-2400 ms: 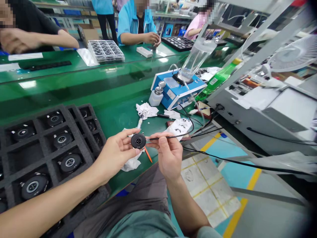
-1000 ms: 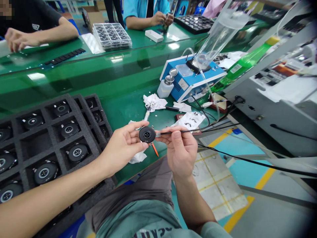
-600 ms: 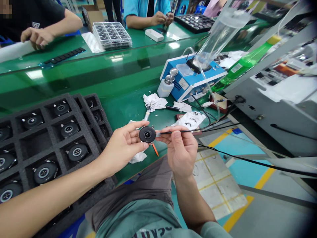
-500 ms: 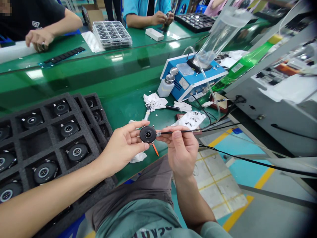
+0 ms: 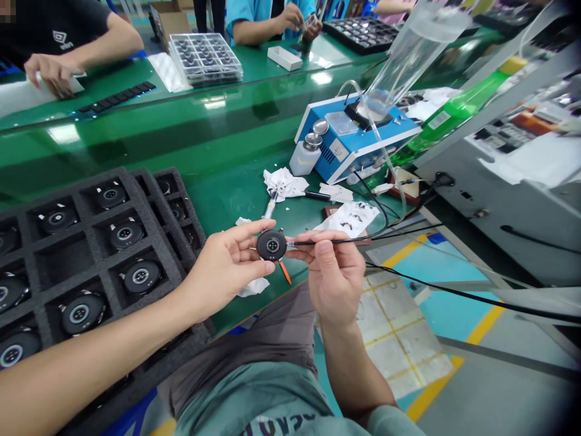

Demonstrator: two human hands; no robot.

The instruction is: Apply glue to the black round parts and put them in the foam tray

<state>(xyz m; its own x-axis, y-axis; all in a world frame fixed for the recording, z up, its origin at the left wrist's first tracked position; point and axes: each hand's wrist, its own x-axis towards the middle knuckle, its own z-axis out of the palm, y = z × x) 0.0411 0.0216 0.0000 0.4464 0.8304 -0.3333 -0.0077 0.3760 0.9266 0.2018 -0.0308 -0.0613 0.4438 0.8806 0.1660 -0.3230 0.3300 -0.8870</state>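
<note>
Left hand [image 5: 224, 263]: partly open, thumb and fingertips gripping the edge of a black round speaker-like unit [image 5: 271, 245].
Right hand [image 5: 329, 272]: nearly closed, pinching a thin black lead [image 5: 338, 241].
Black round unit: held up over the green bench, lead's metal tip at its rim.
Foam tray [image 5: 97, 242]: left of the unit, holding similar units.
Blue machine [image 5: 358, 136]: beyond the unit.
Crumpled tissue [image 5: 284, 183]: just beyond the unit.

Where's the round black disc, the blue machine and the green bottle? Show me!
Round black disc [image 5: 272, 245]: head view, on its front face.
Blue machine [image 5: 313, 115]: head view, on its blue top.
Green bottle [image 5: 447, 115]: head view, on its side.
</note>
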